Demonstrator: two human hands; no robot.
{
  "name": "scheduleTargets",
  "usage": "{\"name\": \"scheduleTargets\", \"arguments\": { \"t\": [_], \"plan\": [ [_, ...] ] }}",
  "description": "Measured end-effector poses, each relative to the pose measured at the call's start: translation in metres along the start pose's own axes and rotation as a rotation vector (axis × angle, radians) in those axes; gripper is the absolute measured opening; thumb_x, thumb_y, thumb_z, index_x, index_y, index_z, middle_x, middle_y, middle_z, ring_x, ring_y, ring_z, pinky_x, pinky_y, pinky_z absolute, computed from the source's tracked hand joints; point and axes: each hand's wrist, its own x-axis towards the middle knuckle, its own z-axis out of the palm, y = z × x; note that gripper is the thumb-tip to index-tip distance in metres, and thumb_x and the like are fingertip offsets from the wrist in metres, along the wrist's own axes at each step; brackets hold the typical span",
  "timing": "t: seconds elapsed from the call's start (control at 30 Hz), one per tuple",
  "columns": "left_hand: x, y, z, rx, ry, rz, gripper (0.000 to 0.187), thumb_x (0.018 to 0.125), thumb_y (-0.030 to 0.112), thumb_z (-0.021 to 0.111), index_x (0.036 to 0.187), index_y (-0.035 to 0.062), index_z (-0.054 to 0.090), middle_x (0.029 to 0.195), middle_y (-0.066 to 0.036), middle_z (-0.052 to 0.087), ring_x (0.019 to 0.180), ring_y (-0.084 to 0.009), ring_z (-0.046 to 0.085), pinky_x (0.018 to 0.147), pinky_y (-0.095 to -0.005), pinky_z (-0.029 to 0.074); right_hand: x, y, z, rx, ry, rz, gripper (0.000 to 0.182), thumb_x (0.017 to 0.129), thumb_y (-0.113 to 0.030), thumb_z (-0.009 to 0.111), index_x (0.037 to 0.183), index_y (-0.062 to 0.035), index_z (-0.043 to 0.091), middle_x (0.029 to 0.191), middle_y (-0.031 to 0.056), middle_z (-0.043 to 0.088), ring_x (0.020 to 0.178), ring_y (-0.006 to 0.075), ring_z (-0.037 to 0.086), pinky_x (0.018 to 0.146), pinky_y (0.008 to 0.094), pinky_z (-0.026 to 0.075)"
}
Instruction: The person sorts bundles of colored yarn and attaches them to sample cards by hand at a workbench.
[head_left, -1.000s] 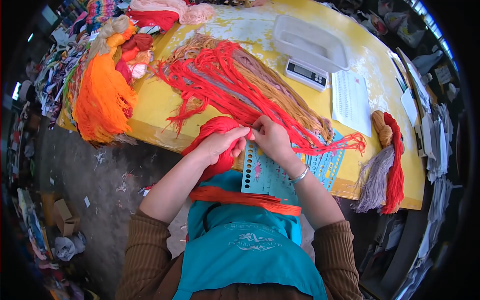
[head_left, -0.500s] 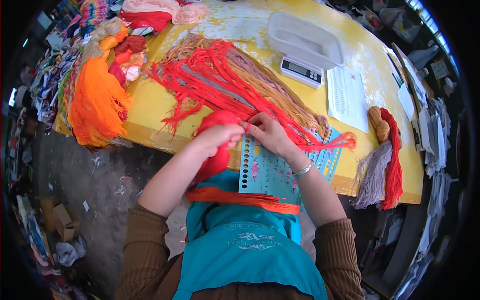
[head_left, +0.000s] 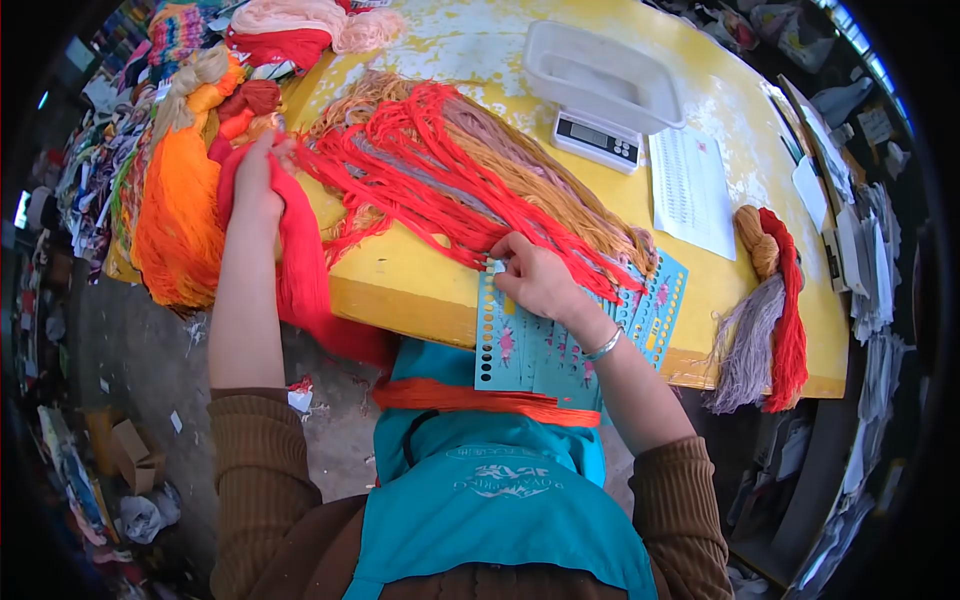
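My left hand is closed on a skein of red yarn, which drapes past the table's edge towards my lap. It is close to the hanging orange yarn. The fingers of my right hand are pinched at the top left corner of a blue-green card with punched holes. More such cards lie overlapping beside it, across the table's front edge. Loose red strands spread over brown and mauve yarn just beyond my right hand. Orange-red yarn crosses my apron at the waist.
A white scale with a clear plastic tray stands at the back of the yellow table. A printed sheet lies to its right. Red, tan and mauve skeins hang over the right edge. Papers are stacked far right.
My left hand has moved left and away from me, from beside my right hand to the orange yarn, drawing the red skein out long. My right hand has stayed near the card's corner.
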Motion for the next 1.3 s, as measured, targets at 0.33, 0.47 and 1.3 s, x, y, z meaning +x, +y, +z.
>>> {"name": "scheduleTargets", "arguments": {
  "t": [0.33,0.47,1.3],
  "plan": [
    [-0.167,-0.032,0.054,-0.264,-0.657,-0.259,0.059,0.099,0.039,0.043,0.141,-0.0014,0.039,0.144,-0.017,0.044,0.135,-0.0254,0.04,0.11,-0.0417,0.032,-0.005,-0.002,0.003,0.05,0.052,-0.01,0.028,0.084,-0.011,0.062,0.111,-0.0031,0.056,0.076,0.0062,0.062,0.07,0.0139,0.061,0.065,0.0295,0.048],
    [-0.208,-0.043,0.064,-0.338,-0.816,-0.287,0.062,0.099,0.04,0.039,0.145,-0.0004,0.032,0.152,-0.014,0.032,0.143,-0.0235,0.025,0.113,-0.0431,0.026,-0.011,-0.013,0.021,0.484,0.148,-0.151,0.017,0.087,-0.008,0.062,0.103,-0.0019,0.06,0.08,0.0058,0.064,0.075,0.0123,0.063,0.067,0.0268,0.049],
    [-0.257,-0.086,0.072,-0.001,-0.685,-0.226,0.029,0.091,0.01,0.061,0.118,-0.0009,0.058,0.108,-0.01,0.062,0.098,-0.0151,0.058,0.086,-0.0286,0.048,-0.077,-0.047,0.035,1.146,0.239,-0.161,0.006,0.094,-0.009,0.06,0.092,-0.0036,0.06,0.064,-0.0012,0.057,0.045,0.0012,0.041,0.04,0.0175,0.028]
  ]
}}
